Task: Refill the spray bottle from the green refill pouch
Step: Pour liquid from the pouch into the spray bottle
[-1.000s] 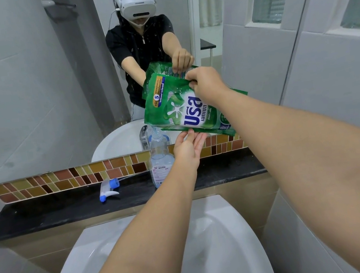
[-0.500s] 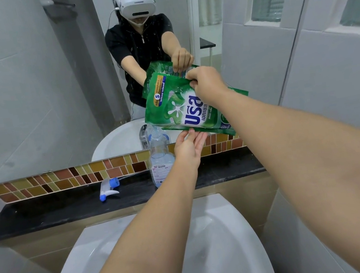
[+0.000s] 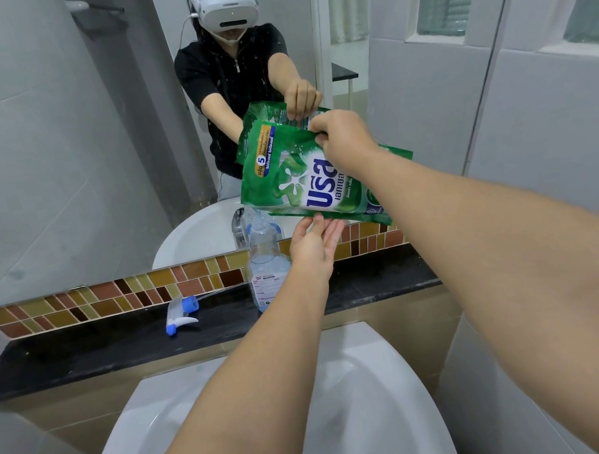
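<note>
Right hand (image 3: 345,135) pinches pouch (image 3: 307,183) top, tipping its 7 o'clock corner over bottle (image 3: 267,266) mouth; left hand (image 3: 314,246), open, props underside to steady pour.

Green refill pouch (image 3: 299,184) tilted over open spray bottle (image 3: 267,266).

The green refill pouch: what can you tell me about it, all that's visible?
The glossy green plastic refill pouch bears white and blue lettering and a yellow band. It is tilted, its lower left corner just above the clear spray bottle's open neck. The right hand pinches its top edge; the left hand supports its underside.
</note>
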